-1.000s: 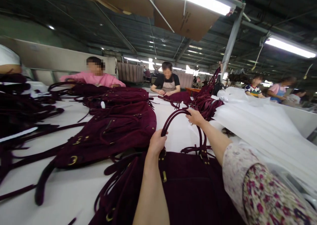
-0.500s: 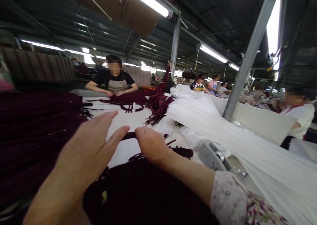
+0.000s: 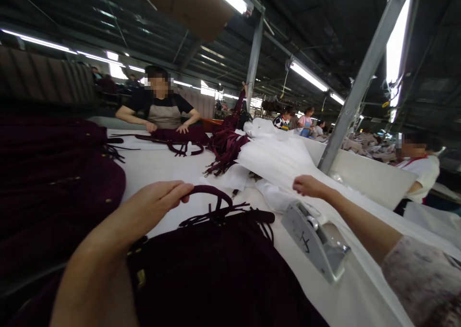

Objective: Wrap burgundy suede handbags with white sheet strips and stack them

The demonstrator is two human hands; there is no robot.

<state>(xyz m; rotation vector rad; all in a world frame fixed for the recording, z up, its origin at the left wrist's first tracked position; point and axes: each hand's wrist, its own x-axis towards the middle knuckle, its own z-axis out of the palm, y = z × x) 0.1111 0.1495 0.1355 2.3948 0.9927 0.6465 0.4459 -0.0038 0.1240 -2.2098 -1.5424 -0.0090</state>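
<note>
My left hand (image 3: 160, 199) is closed round the curved handle (image 3: 212, 190) of a dark maroon handbag (image 3: 216, 269), and the handle stands up above the bag. Thin cords and a dark padded piece lie along the bag's top edge. Over the white sheeting (image 3: 281, 151), my right hand (image 3: 309, 187) has its fingers curled together. Whether anything is between them is hidden. A grey tape dispenser (image 3: 306, 240) stands just below that hand, right of the bag.
Maroon bags (image 3: 54, 173) are heaped at the left. A bundle of maroon straps (image 3: 228, 144) with metal clips lies mid-table. Across the table, a co-worker in an apron (image 3: 165, 115) handles another maroon piece. A slanted metal post (image 3: 360, 82) rises at the right.
My right hand has let go of the handle and moved right, over the white sheeting. My left hand, open before, has closed on the handle. The view has shifted slightly.
</note>
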